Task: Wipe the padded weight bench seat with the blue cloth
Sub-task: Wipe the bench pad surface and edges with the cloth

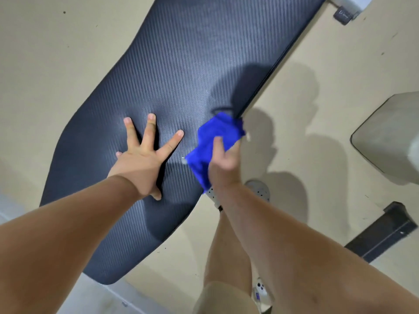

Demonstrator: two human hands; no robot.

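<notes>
bench seat [181, 64]: dark ribbed pad, diagonal | blue cloth [213, 141]: bunched, right edge

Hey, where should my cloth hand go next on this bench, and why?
Probably sweep the right hand with the bunched bright blue cloth leftward across the dark ribbed padded bench seat; it sits at the right edge, while the spread left hand braces the pad.

— Does the bench pad [181, 75] show whole?
— No, its far end runs off the top edge.
— And the blue cloth [215, 141]?
— Blurred, part hidden under the right hand [223, 165] at the pad's edge.
</notes>
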